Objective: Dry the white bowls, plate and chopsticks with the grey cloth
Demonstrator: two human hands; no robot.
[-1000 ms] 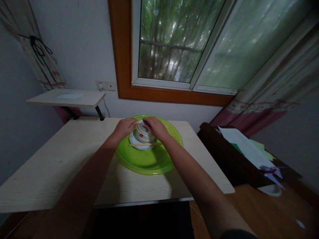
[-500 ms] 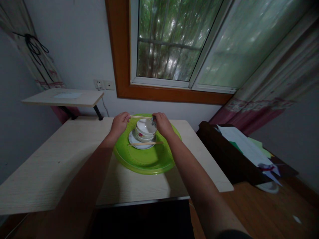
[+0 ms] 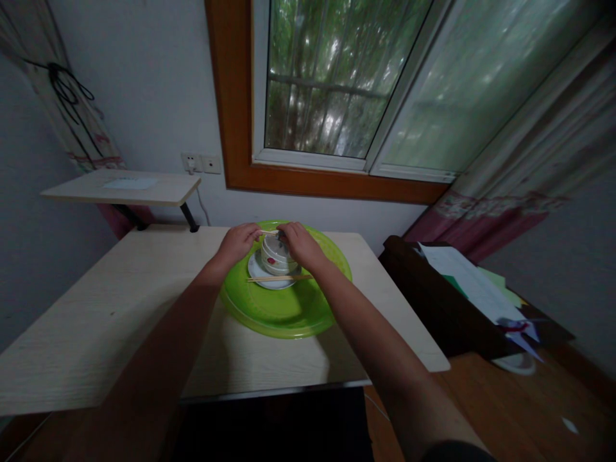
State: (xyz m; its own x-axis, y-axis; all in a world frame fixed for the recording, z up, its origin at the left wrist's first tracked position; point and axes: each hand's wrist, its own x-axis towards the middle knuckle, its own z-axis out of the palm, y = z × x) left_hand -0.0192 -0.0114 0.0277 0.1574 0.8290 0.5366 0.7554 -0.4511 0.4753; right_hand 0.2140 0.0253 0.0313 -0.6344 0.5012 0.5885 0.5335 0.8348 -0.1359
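Note:
My left hand (image 3: pixel 239 242) is closed on one end of a pair of light wooden chopsticks (image 3: pixel 267 232). My right hand (image 3: pixel 301 244) pinches a small dark-grey, patterned thing (image 3: pixel 282 237) at the other end; its kind is too small to tell. Both hands hover over a stack of white bowls (image 3: pixel 279 264) with a red mark on the side. Beneath the stack is a white plate (image 3: pixel 258 271). Another pair of chopsticks (image 3: pixel 274 278) lies across the plate's near edge. All this crockery sits in a round green tray (image 3: pixel 283 327).
The tray stands on a pale wooden table (image 3: pixel 120 314). At the table's back left rises a small shelf (image 3: pixel 168 188) on black legs. Right of the table, papers (image 3: pixel 471 282) lie on a dark brown piece of furniture (image 3: pixel 428 295). A window (image 3: pixel 332 83) is behind.
My hands have come closer together over the bowls. My right hand has slid left along the chopsticks with the grey thing, and my left hand has shifted slightly right.

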